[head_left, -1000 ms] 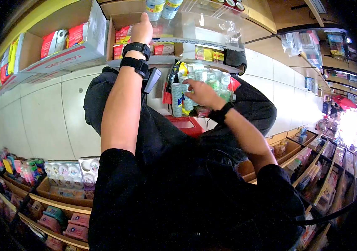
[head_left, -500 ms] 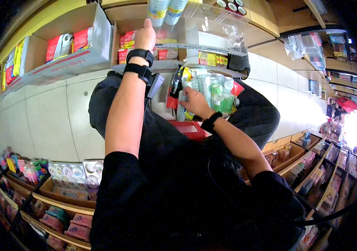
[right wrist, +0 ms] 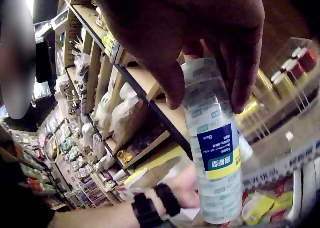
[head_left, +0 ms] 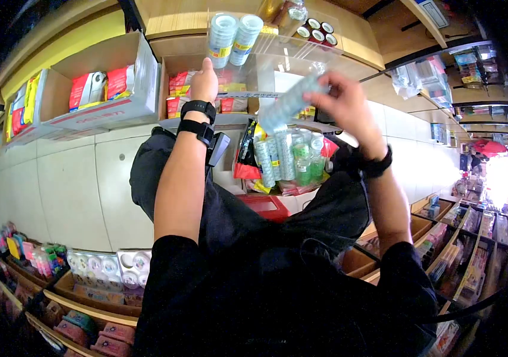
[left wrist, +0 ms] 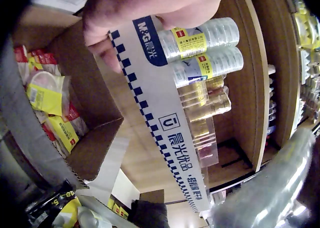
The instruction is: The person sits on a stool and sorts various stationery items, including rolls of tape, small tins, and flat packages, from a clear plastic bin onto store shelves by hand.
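Observation:
My right hand (head_left: 352, 110) holds one end of a wrapped stack of clear tape rolls (right wrist: 212, 138) between thumb and fingers, raised in front of the shelf. The stack has a blue and yellow label and looks blurred in the head view. My left hand (head_left: 205, 84) grips the front edge of a clear plastic display box (left wrist: 165, 123) that bears a printed M&G strip. Two similar tape stacks (head_left: 221, 44) stand inside the box at its left end. Below, between the knees, more tape stacks (head_left: 285, 156) lie on a pile of bagged goods.
Brown and red tape rolls (head_left: 317, 33) stand farther right in the display box. Cardboard boxes (head_left: 96, 95) of red packets line the left. A red plastic stool or basket (head_left: 266, 206) sits below the pile. Stocked shelves (head_left: 456, 256) flank the aisle.
My right hand has lifted a tape stack from the pile and carried it up and right toward the display box. The left hand stays on the box's edge.

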Tool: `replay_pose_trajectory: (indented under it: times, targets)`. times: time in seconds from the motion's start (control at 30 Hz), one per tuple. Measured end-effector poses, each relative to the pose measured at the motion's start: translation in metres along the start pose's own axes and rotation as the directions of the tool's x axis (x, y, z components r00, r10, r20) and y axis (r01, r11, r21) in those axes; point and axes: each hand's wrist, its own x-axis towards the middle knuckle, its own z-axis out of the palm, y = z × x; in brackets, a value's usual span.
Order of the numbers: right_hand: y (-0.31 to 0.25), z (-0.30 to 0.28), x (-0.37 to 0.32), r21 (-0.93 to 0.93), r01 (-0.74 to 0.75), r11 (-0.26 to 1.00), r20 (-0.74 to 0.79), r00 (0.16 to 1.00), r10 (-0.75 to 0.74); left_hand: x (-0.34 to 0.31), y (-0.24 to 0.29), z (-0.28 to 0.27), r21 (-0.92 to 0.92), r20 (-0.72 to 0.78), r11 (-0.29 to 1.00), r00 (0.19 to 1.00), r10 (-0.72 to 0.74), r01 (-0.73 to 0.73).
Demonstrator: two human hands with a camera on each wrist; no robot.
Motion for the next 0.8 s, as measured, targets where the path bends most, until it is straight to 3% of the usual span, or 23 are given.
replay_pose_trajectory:
  times: [0.07, 0.13, 0.2, 0.33, 0.8]
  targets:
    - [-0.006, -0.021, 0.047, -0.098, 0.163, 0.982, -0.047, 0.985, -0.168, 0.003, 0.004, 0.000, 0.132, -0.018, 0.986, 0.995, -0.098, 0.100]
    - [-0.002, -0.025, 0.063, -0.164, 0.160, 0.973, -0.024, 0.986, -0.166, 0.006, 0.000, 0.001, 0.110, -0.036, 0.994, 0.999, -0.019, 0.023]
    - [0.000, -0.022, 0.083, -0.252, 0.147, 0.956, -0.023, 0.987, -0.158, -0.004, 0.008, 0.000, 0.042, 0.035, 0.999, 0.999, -0.036, 0.034]
    - [0.005, 0.003, 0.103, -0.404, 0.117, 0.907, -0.047, 0.988, -0.148, -0.022, 0.026, 0.005, -0.017, 0.011, 0.995, 0.995, -0.101, 0.101]
    - [0.014, 0.046, 0.129, -0.442, 0.199, 0.875, -0.094, 0.959, -0.266, -0.018, 0.020, 0.003, -0.039, 0.058, 0.996, 0.996, -0.073, 0.075]
